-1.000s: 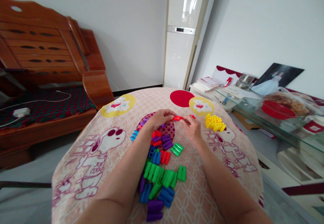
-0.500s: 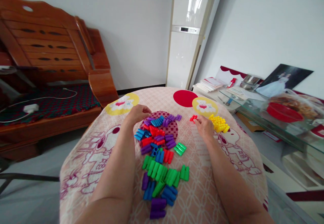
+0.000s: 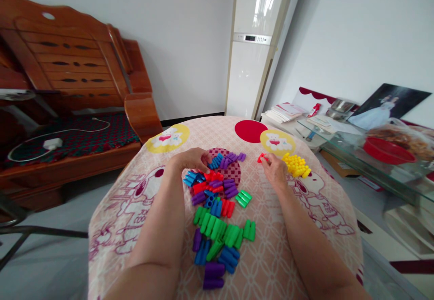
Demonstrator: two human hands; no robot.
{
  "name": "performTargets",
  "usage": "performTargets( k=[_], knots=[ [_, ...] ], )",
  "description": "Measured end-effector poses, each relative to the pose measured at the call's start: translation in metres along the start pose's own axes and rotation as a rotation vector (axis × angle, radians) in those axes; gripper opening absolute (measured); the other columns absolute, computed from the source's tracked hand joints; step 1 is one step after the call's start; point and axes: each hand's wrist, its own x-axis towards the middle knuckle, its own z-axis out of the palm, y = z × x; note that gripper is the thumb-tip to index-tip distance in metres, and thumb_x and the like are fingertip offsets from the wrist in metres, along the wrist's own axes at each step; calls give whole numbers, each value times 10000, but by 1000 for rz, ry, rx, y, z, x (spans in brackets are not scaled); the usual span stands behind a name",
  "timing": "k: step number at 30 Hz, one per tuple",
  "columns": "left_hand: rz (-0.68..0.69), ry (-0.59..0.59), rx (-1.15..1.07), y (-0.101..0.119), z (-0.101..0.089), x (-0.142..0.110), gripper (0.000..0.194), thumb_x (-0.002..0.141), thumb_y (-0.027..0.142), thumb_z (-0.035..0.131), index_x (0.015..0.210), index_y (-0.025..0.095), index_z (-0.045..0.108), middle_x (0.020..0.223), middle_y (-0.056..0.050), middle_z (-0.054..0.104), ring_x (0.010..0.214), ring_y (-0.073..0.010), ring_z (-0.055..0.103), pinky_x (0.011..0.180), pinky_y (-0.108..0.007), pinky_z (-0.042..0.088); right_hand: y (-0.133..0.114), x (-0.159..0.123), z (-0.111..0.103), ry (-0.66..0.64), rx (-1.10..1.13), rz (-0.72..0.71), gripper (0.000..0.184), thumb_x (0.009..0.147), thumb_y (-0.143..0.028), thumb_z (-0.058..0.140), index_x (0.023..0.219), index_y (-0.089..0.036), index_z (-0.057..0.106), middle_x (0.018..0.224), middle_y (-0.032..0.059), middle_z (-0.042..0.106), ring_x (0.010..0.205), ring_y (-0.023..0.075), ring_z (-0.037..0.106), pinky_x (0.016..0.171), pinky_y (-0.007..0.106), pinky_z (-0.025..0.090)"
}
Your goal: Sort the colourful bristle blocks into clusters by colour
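Note:
My left hand [image 3: 191, 159] is over the far left of a mixed pile of plastic tube-shaped building blocks. Its fingers curve down, thumb and fingertips apart, beside red blocks [image 3: 213, 176] and blue blocks [image 3: 215, 160]. On the far right of the pile, my right hand [image 3: 274, 170] pinches a small red block [image 3: 261, 158] at the tablecloth, its fingertips partly hiding it. Just beyond that hand lies a group of yellow blocks [image 3: 296, 166]. Purple blocks [image 3: 230, 188] and green blocks [image 3: 213, 226] spread down the middle toward me.
A patterned cloth [image 3: 271, 245] covers the round table. On the right stands a glass-topped cabinet [image 3: 346, 139] with a red bowl [image 3: 389, 150], papers [image 3: 284, 112] and a photo. A wooden bench [image 3: 77, 73] is at the left, a white upright appliance [image 3: 249, 73] behind.
Both hands were together on a red block. They parted: my right hand carried red to the right, near the yellow group, while my left moved away left, then back over the pile.

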Motion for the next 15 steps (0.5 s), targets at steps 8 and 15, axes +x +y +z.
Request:
performTargets(
  k=[8,15],
  knots=[
    [-29,15,330,14,6,8,559,569,287,725,1115,198,647,933,-22,733,708,-170,653,574,-212,470,-5,-4,0,-24,1,-67,202,940,-305,512,967,-203,685,894,74,747,793,189,654,683,265,381],
    [49,34,391,-6,-9,31,665,643,652,678,1099,168,657,852,64,732,850,-156,649,825,-291,495,-13,-12,0,-37,-88,-132,242,1024,-302,398,966,-188,603,951,63,716,871,149,629,740,238,395]
  ],
)
